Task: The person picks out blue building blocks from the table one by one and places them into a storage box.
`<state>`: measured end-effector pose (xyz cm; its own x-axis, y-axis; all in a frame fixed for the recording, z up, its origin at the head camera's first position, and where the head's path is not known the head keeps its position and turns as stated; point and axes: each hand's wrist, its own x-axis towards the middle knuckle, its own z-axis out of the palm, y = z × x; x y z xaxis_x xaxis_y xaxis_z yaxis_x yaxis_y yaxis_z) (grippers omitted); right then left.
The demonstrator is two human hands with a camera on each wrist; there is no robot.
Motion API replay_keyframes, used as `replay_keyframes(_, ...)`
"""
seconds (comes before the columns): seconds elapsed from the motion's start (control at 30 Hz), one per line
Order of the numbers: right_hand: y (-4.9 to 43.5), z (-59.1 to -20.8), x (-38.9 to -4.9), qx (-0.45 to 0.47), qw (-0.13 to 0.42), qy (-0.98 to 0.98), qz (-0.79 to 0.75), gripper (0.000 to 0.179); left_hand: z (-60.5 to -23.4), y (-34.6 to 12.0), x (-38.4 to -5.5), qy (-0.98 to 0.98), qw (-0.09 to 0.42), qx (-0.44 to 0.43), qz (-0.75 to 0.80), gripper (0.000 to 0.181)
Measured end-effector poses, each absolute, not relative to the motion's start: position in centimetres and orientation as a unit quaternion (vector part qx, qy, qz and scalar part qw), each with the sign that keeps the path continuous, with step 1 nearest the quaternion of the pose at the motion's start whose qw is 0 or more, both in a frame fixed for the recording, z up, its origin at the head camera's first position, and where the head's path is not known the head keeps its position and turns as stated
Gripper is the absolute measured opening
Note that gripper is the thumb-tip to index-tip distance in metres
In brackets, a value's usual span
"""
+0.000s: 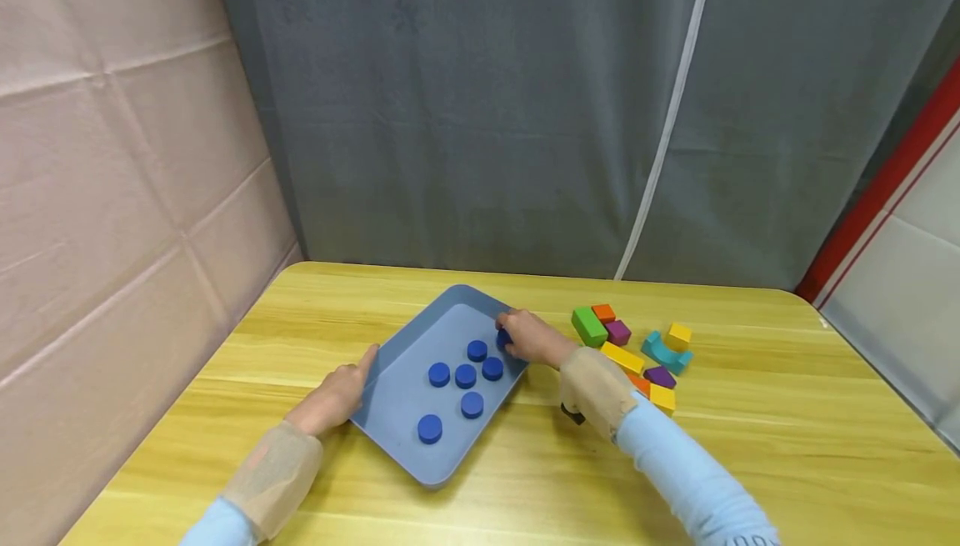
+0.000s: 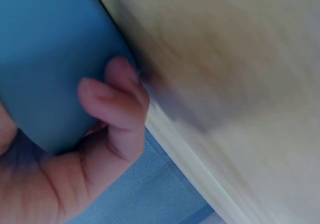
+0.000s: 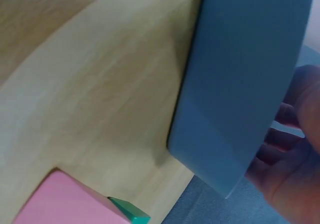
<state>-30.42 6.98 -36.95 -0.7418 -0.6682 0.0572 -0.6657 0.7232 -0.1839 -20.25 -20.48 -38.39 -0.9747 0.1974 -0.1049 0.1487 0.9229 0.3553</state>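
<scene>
A grey-blue tray sits at an angle on the wooden table, with several round blue discs spread over its floor. My left hand grips the tray's left edge; in the left wrist view its fingers curl against the outer wall. Over the right rim reaches my right hand, its fingertips holding a blue disc just inside the tray. From the right wrist, the tray's outer side shows with the fingers behind its rim, and the disc is hidden there.
Right of the tray lie several coloured blocks, among them a green block, a yellow bar, a teal arch and a purple piece. My right forearm passes close to them. A grey curtain hangs behind the table.
</scene>
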Motion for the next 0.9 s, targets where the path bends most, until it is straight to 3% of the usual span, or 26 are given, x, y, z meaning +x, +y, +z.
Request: replay_keyframes(0.9, 7.9, -37.5, -30.9, -0.323, 0.049, 0.941, -0.085, 0.034, -38.5, -20.6, -20.4, 0.981, 0.056, 0.105, 0.156, 0.073)
